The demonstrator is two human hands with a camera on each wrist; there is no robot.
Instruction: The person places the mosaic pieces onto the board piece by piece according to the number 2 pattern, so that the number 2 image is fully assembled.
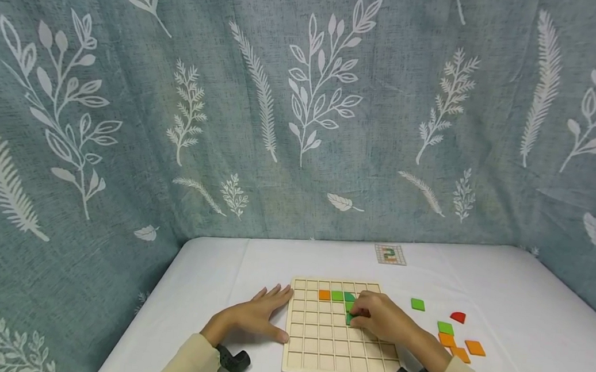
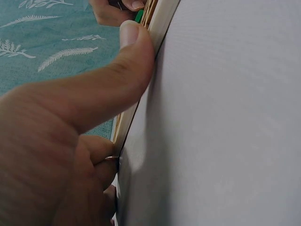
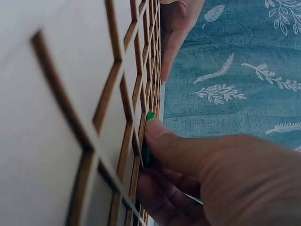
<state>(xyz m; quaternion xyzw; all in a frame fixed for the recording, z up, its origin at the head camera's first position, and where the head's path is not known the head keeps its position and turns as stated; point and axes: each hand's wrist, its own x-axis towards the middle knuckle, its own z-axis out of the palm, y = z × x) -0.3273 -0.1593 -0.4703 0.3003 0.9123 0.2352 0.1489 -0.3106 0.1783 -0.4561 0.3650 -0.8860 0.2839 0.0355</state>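
Had the board (image 1: 313, 332) just right of the left hand (image 1: 257, 317), touching it, and partly beneath the right hand (image 1: 384, 319). Saw a tile row (image 1: 337, 296) on the board, left of the right hand; loose tiles (image 1: 475, 348) right of that hand; a card (image 1: 390, 254) well beyond it; the curtain (image 1: 266, 195) farther behind.

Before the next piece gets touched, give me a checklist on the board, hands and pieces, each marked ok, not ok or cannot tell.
1. Board braced: ok; the left hand touches its left edge.
2. Held dark green piece secure: ok; the right hand pinches it.
3. That piece fully seated: cannot tell; the hand partly hides it.
4. Pattern card uncovered: ok; it lies beyond the board.
5. All pieces placed: not ok; the red piece, among others, lies right of the board.
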